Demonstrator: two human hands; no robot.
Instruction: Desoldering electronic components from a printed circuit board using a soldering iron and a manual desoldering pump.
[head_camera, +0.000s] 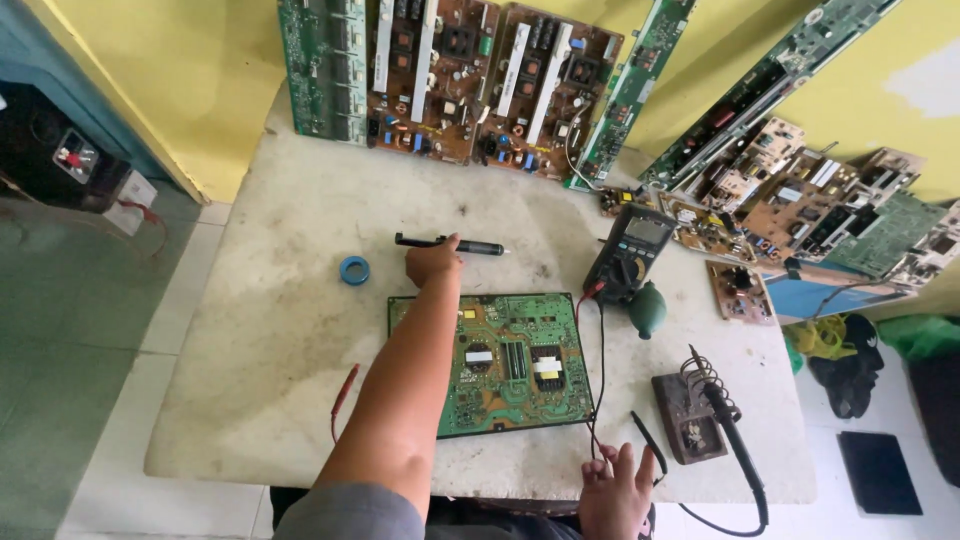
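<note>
Desoldering pump (450, 244) sits far-centre on the bench (280, 330), just beyond the green circuit board (515, 362). Our left hand (432, 262) is on it, fingers curled round the barrel mid-length; can't tell how firm the grip is. Right hand (615, 490) lies at the near edge, fingers spread flat on the probe leads (598, 400), gripping nothing. Risks, imo: forearm crosses the board, so a drag could shift it; leads could snag and tug the multimeter (630, 252); soldering iron (735, 440) in its stand is close to the right hand, burn risk if hot.
</note>
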